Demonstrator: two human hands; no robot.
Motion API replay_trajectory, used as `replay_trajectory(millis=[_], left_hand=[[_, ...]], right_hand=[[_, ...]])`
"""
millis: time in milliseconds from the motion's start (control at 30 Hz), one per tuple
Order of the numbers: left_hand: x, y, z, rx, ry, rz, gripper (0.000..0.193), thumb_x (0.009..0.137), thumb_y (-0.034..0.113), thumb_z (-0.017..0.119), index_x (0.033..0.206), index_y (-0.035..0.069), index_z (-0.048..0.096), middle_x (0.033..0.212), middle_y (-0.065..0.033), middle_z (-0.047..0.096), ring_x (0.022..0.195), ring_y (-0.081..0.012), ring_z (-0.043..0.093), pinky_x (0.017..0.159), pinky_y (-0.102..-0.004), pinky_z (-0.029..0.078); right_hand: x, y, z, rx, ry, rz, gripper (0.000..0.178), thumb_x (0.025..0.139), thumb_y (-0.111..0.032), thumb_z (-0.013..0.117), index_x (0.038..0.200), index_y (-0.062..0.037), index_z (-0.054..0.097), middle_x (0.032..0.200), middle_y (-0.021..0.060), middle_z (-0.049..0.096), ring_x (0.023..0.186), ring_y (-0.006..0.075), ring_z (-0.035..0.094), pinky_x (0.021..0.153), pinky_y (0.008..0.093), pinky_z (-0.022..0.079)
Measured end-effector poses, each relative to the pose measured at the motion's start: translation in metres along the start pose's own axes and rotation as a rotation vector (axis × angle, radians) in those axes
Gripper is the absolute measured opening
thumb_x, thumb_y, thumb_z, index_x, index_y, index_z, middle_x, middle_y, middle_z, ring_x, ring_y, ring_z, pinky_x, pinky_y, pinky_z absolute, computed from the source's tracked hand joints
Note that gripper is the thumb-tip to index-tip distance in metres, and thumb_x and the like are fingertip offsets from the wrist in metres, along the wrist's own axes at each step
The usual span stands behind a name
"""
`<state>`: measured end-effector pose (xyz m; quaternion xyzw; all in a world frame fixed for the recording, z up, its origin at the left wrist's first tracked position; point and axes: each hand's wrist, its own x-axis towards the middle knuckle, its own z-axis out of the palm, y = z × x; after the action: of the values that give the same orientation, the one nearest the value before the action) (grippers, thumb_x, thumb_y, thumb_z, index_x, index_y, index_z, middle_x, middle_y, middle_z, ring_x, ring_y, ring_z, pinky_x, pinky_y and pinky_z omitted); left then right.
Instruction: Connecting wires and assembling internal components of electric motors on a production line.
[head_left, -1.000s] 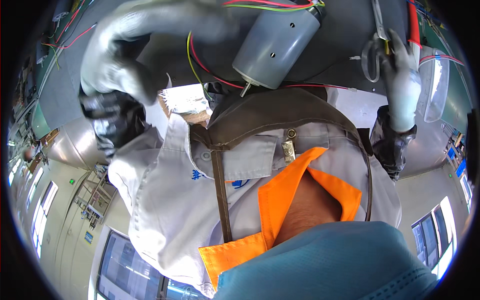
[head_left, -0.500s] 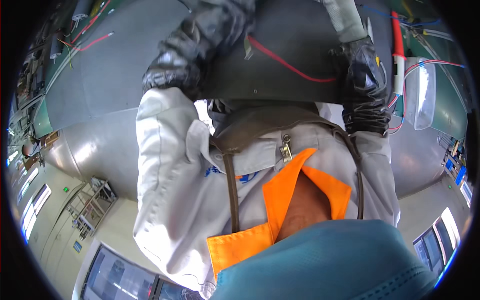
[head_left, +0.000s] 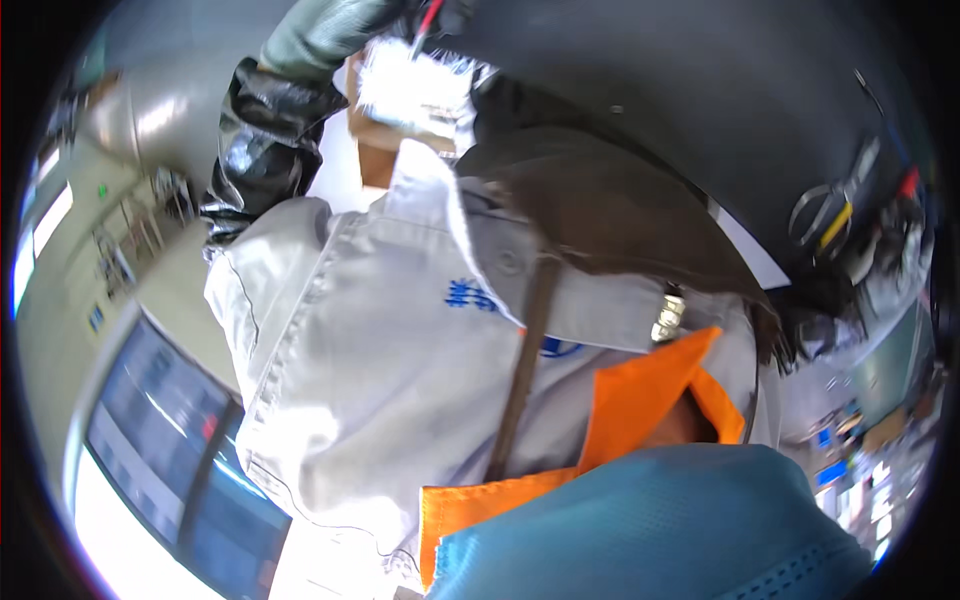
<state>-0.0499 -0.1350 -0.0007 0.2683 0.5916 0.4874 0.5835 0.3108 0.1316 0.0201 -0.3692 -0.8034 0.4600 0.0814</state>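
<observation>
At the top edge, my left hand (head_left: 340, 35) reaches out in a grey-green glove below a shiny black sleeve cover. Its darker fingertips, partly cut off by the frame, close around a thin red wire (head_left: 430, 18) with a pale end. Just below that end lies an open cardboard box (head_left: 375, 135) with a bright, glossy plastic lining (head_left: 415, 85). My right arm, in a dark sleeve cover, stretches toward the right rim. My right hand (head_left: 890, 250) is a smeared greyish shape there; its fingers cannot be made out.
A dark work surface (head_left: 660, 60) spans the top. On its right lie a silvery tool with a loop (head_left: 835, 200), a yellow piece (head_left: 836, 226) and a red item (head_left: 908, 183). My brown apron (head_left: 600, 220) touches its near edge. Windows (head_left: 150, 420) show at the lower left.
The view has swung, bringing the box into sight. My left hand now holds a red wire above it. My right arm has moved out toward the right rim.
</observation>
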Motion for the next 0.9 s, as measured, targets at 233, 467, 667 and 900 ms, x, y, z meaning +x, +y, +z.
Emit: replay_trajectory(millis=[233,467,667,900], left_hand=[[-0.057,-0.021,0.018,-0.203,-0.137,-0.347,0.03,0.104,0.025,0.063,0.12,0.0,0.068,0.085,-0.006,0.07,0.07,-0.0131,0.069,0.062,-0.0233,0.056],[-0.01,-0.023,0.048,-0.336,-0.076,0.019,0.031,0.101,0.028,0.069,0.111,-0.002,0.069,0.092,-0.0069,0.073,0.083,-0.0156,0.072,0.074,-0.0277,0.058],[0.045,-0.011,0.093,-0.621,0.077,0.238,0.033,0.101,0.028,0.07,0.113,-0.002,0.065,0.096,-0.007,0.071,0.084,-0.0151,0.07,0.075,-0.0277,0.055],[0.087,-0.009,0.131,-0.73,0.037,0.315,0.022,0.104,0.021,0.065,0.11,0.0,0.068,0.092,-0.0028,0.07,0.081,-0.0097,0.067,0.072,-0.0241,0.053]], right_hand=[[0.052,0.014,0.032,0.029,-0.634,-0.017,0.038,0.102,-0.02,0.062,0.132,0.0039,0.065,0.134,0.0162,0.066,0.116,0.0234,0.066,0.103,0.0335,0.048],[0.013,-0.032,0.061,0.063,-0.28,-0.208,0.036,0.102,-0.02,0.064,0.127,0.0052,0.069,0.126,0.0146,0.071,0.115,0.0192,0.065,0.101,0.0298,0.046],[0.002,-0.056,0.089,0.224,-0.057,-0.5,0.043,0.101,-0.007,0.058,0.14,0.0117,0.055,0.134,0.02,0.065,0.092,0.0154,0.068,0.083,0.0259,0.051],[0.003,-0.049,0.104,0.377,0.184,-0.488,0.042,0.101,-0.009,0.059,0.141,0.0059,0.057,0.116,0.0177,0.073,0.075,0.0144,0.07,0.067,0.025,0.054]])
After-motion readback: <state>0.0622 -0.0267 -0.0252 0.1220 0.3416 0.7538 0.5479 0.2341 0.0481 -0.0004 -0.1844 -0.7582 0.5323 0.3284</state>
